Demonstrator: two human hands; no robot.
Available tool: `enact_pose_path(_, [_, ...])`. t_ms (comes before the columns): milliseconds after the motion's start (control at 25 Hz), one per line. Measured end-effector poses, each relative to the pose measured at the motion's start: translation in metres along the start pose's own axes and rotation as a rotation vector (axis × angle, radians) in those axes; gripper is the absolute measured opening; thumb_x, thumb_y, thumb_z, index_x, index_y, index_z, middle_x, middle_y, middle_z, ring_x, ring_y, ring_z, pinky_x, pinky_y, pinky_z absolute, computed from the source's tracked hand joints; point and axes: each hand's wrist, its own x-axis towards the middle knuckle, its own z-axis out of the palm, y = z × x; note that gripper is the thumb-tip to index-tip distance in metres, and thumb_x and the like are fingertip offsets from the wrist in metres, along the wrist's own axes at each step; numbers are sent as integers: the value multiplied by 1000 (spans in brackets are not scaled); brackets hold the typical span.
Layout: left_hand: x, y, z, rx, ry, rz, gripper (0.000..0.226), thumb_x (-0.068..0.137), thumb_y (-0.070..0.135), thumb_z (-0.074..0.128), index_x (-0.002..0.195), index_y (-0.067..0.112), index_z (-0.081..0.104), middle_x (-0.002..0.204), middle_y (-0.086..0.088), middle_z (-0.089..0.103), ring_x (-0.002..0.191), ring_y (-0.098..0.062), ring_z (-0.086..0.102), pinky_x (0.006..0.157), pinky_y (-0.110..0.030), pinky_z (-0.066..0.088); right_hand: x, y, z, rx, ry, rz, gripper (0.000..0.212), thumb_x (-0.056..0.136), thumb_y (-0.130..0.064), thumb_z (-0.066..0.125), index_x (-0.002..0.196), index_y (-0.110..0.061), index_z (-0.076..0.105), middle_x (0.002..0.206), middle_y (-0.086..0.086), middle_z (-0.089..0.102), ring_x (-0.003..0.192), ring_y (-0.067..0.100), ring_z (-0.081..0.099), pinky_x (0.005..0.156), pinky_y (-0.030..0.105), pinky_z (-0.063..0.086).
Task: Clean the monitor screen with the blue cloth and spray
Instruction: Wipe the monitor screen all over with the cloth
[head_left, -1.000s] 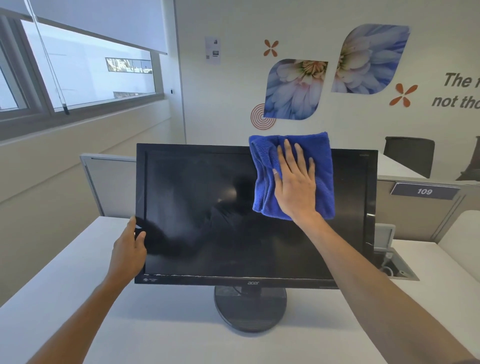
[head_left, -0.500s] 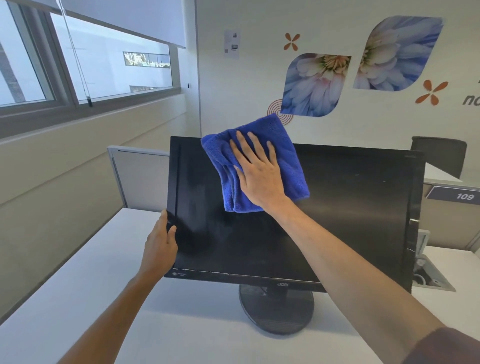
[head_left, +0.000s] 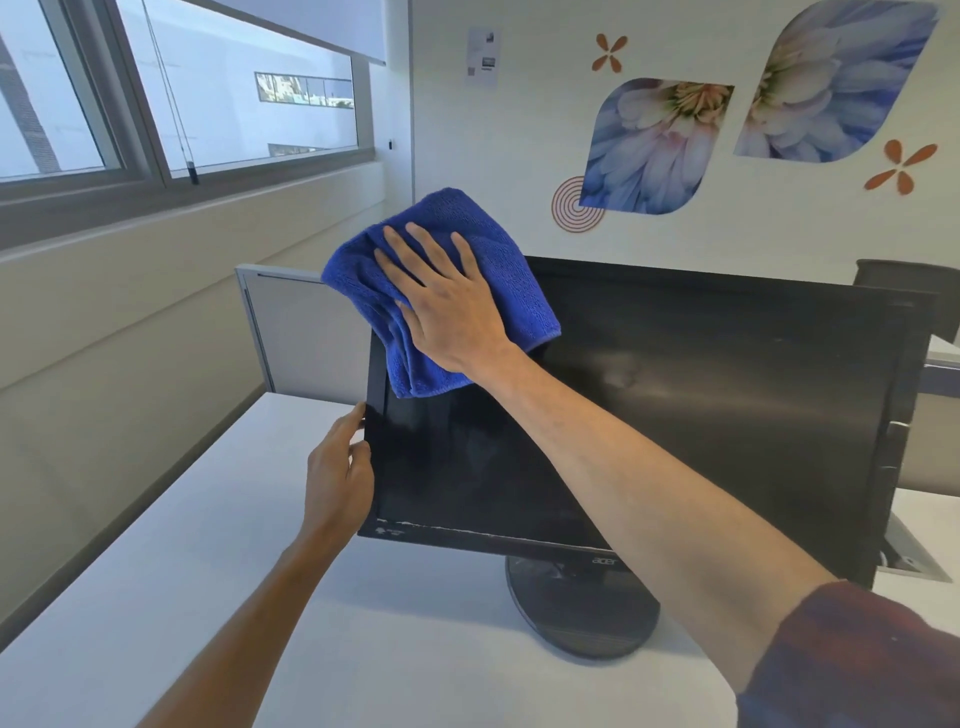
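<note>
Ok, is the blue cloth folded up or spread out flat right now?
Folded: the blue cloth shows stacked layers at its lower left edge, bunched under the flat right hand at the monitor top left corner.

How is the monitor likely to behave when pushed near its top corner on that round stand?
The monitor probably tips or swivels easily: one round base carries a wide panel. The left hand grips its edge, likely bracing it, while the right hand presses the blue cloth high up.
</note>
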Motion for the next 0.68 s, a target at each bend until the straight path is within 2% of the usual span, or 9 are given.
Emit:
enact_pose_path(120, [3,1,-8,-281,-24,-120,50,88,-3,33,128,13,60,119,1,68,115,-12,61,103,-36,46,-7,-16,6,9,-5,5,57,97,-33,26,153,-22,31,162,-4,22,150,18,15,121,48,8])
enact_pose_path(200, [7,5,-15,-496,-28,-256,43,90,0,34,118,15,64,105,4,73,104,-11,67,98,-34,50,-21,-26,12,42,-13,-9,58,96,-32,25,152,-21,32,162,-4,23,150,18,17,120,47,7])
enact_pose_path(320, [10,7,-22,-714,-4,-416,38,98,20,33,127,11,57,110,-13,70,105,-24,68,98,-38,49,-49,-45,20,61,-58,-56,56,97,-33,29,152,-22,31,162,-5,22,150,18,16,120,46,5])
enact_pose_path(400, [8,8,-24,-787,1,-452,40,99,27,31,129,13,53,114,-16,67,107,-27,65,98,-40,49,-68,-59,26,94,-90,-59,56,98,-34,33,152,-22,31,162,-5,22,150,18,14,121,46,4])
enact_pose_path(560, [4,-2,-25,-665,-34,-387,49,102,47,27,125,18,58,116,-9,67,108,-21,64,91,-36,51,-112,-89,38,180,-134,-55,56,99,-35,38,153,-21,30,161,-3,25,151,19,12,122,45,2])
enact_pose_path(680, [-1,-11,-25,-347,12,-252,50,100,50,33,111,11,62,103,-7,67,98,-19,61,85,-31,52,-135,-104,43,228,-165,-44,56,99,-35,38,152,-20,31,161,-4,27,151,18,12,123,43,1])
